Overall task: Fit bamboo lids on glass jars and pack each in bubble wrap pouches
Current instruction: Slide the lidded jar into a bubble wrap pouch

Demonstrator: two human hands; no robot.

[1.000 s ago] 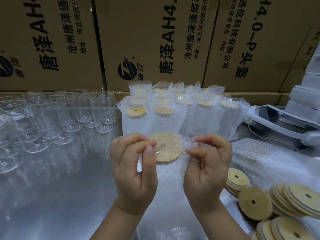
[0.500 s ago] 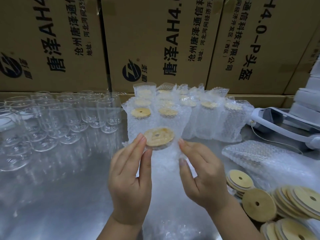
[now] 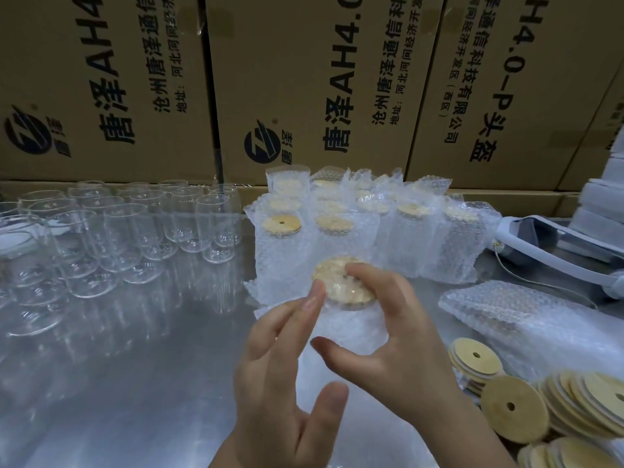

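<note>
A glass jar with a bamboo lid stands inside a bubble wrap pouch at the table's centre, right in front of the group of packed jars. My right hand grips it, with fingers curled over the lid and the thumb on the pouch's near side. My left hand is open with straight fingers. One fingertip touches the pouch beside the lid's left edge. Loose bamboo lids lie in stacks at the right.
Several empty glass jars stand at the left on the steel table. A pile of flat bubble wrap pouches lies at the right. A white headset sits behind it. Cardboard boxes wall off the back.
The wrapped jar has moved away from me toward the packed group. My left hand released the pouch and opened. My right hand shifted to a grip over the lid.
</note>
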